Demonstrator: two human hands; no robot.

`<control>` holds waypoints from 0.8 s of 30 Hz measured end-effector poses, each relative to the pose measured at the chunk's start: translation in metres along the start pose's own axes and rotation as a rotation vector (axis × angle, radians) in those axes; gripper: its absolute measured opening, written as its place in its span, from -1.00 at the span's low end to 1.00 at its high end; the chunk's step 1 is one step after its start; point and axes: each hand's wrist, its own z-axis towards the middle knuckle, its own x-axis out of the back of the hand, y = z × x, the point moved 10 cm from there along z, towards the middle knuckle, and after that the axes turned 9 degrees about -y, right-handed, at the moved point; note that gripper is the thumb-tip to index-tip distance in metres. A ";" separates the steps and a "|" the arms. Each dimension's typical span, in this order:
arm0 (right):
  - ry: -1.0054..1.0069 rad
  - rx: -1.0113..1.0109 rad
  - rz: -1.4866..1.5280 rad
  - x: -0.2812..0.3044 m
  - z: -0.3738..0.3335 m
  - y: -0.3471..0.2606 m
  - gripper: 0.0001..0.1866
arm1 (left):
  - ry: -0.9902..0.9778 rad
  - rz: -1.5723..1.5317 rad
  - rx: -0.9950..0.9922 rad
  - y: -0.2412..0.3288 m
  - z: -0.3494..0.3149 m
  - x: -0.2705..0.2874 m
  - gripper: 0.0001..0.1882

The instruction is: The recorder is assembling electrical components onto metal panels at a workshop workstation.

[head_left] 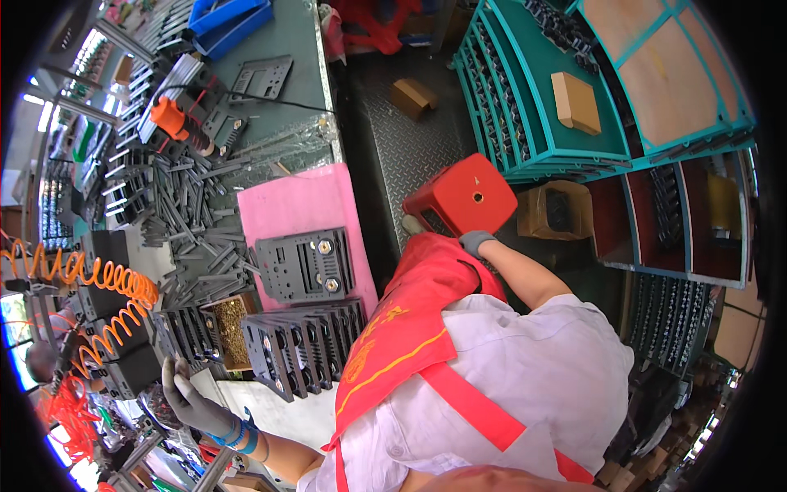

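My left hand (195, 400), in a grey glove with a blue band at the wrist, reaches out at the lower left. Its fingers are stretched apart with nothing in them. Nearest to it are a row of dark metal parts (182, 334) and a wooden box (227, 328) of small brass-coloured pieces. A stack of black metal plates (299, 344) stands on edge beside the box. One flat black plate (305, 266) with two round fittings lies on a pink sheet (275, 205). My right hand (475, 243), also gloved, rests against my red apron near a red stool (471, 195); its fingers are mostly hidden.
Loose dark metal strips (184, 197) are heaped on the bench, with an orange power tool (176, 123) and blue bin (229, 25) beyond. Orange coiled hoses (123, 279) hang at the left. Teal racks (541, 148) and a cardboard box (566, 209) stand at the right.
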 end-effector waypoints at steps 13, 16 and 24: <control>0.128 -0.029 0.412 0.101 0.055 0.128 -0.65 | -0.257 -0.139 0.122 0.102 -0.006 -0.188 -0.66; 0.050 -0.242 0.475 0.089 0.060 0.191 -0.64 | -0.390 -0.200 0.113 0.123 -0.004 -0.255 -0.69; 0.264 -0.248 0.927 0.124 0.071 0.198 -0.61 | -0.797 -0.205 0.213 0.108 0.024 -0.385 -0.74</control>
